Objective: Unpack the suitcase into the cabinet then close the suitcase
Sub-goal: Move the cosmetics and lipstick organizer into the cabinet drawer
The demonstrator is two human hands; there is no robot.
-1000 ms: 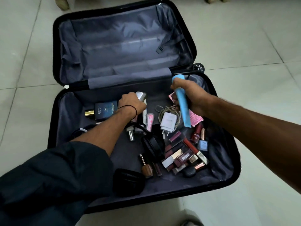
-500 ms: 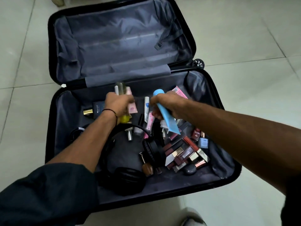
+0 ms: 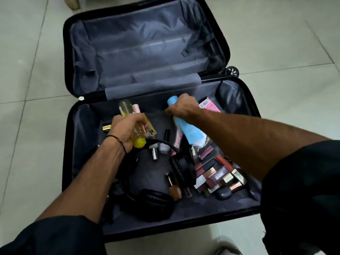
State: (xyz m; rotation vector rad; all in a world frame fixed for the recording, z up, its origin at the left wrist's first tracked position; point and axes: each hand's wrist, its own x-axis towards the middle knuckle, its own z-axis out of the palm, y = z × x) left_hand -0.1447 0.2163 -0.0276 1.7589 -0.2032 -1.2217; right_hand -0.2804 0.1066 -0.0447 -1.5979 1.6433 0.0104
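Behind the left hand, only a gold cap shows.

The suitcase has a black shell and a grey, faintly violet lining, and it lies on pale cream floor tiles crossed by thin dark lines. At centre frame the bottle is clear and yellowish with a bright yellow cap, and the tube is light blue. The box at centre right is pink with a white barcode patch. The headphones are black. The lipsticks at lower right mix maroon, rose and gold.
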